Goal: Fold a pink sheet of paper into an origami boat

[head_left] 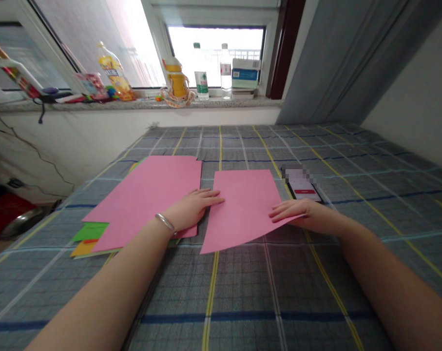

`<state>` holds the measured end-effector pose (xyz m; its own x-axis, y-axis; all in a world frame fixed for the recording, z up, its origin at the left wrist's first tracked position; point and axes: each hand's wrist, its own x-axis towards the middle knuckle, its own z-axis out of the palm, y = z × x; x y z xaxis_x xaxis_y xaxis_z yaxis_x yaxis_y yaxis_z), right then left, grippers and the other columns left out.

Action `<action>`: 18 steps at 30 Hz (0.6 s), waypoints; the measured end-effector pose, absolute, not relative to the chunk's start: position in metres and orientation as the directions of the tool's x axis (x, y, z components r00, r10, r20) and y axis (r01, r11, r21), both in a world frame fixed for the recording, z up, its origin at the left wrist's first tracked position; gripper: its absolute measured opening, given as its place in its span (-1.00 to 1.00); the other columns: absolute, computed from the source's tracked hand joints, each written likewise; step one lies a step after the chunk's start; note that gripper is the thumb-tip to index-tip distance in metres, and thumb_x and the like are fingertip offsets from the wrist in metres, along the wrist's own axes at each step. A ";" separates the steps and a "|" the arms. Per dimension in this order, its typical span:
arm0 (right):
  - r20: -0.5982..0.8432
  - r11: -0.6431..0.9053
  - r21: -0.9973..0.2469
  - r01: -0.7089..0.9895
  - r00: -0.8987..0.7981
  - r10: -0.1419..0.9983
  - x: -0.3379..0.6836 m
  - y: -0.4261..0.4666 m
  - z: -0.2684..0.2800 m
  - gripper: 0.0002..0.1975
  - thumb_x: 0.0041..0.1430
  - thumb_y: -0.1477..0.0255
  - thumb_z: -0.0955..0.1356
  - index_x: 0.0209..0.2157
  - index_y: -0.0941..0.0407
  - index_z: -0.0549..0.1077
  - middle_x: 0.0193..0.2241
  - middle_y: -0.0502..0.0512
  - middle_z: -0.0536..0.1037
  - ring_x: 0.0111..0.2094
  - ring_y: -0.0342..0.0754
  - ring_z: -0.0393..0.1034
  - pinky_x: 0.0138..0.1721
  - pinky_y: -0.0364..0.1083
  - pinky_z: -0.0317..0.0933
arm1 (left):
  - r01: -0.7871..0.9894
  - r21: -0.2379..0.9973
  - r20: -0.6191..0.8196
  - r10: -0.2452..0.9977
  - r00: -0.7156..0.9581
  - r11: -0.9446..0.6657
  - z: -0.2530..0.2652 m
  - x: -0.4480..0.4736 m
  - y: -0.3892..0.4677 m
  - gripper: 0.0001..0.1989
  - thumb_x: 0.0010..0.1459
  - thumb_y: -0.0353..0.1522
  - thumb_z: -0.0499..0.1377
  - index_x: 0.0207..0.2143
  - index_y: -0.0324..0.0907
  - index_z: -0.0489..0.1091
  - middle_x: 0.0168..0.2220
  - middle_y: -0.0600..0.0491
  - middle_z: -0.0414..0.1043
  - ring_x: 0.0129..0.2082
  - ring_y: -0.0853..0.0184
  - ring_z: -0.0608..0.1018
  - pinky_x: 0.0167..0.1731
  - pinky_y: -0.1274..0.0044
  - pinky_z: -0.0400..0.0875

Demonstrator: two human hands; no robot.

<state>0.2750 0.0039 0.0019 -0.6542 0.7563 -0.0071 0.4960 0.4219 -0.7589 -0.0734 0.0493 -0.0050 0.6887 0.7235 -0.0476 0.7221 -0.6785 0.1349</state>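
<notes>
Pinching near-R corner of rectangular pink paper sheet w/ R hand; resting L hand, fingers extended, on L edge. Might crease if lifted vs. L press.

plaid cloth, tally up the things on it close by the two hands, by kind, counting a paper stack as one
Stack of coloured paper: 1 (the sheets in it cannot be counted from this view)
Separate pink sheet: 1
Smartphone: 1
Total: 3
</notes>
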 end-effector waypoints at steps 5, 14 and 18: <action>-0.091 0.286 -0.776 0.563 -0.548 0.832 0.281 0.003 0.005 -0.64 0.13 0.15 0.32 -0.22 0.09 0.59 -0.26 0.09 0.62 -0.22 -0.01 0.48 -0.10 -0.02 0.30 | 0.663 0.291 -0.090 0.670 0.737 -0.690 0.009 -0.069 0.042 -0.47 0.11 -0.41 0.12 0.16 0.03 0.24 0.26 0.12 0.11 0.28 0.21 0.10 0.23 0.31 0.01; -0.172 0.121 -0.824 0.553 -0.448 0.877 0.282 -0.003 0.008 -0.57 0.10 0.05 0.28 -0.44 0.15 0.50 -0.47 0.08 0.56 -0.43 -0.07 0.41 -0.35 -0.10 0.30 | 0.686 0.726 -0.366 0.815 0.449 -0.051 0.014 -0.061 0.024 -0.59 0.04 -0.01 0.15 -0.32 -0.16 0.48 -0.60 0.11 0.39 -0.56 0.32 0.47 -0.60 0.57 0.33; -0.308 0.006 -0.779 0.627 -0.391 0.868 0.279 -0.002 0.009 -0.49 0.12 0.00 0.22 -0.64 0.13 0.33 -0.74 -0.02 0.33 -0.68 -0.18 0.19 -0.62 -0.17 0.09 | 0.556 0.831 -0.338 0.786 0.518 -0.009 0.016 -0.058 0.026 -0.60 -0.02 -0.01 0.19 -0.52 -0.18 0.42 -0.60 0.10 0.36 -0.56 0.38 0.42 -0.58 0.60 0.31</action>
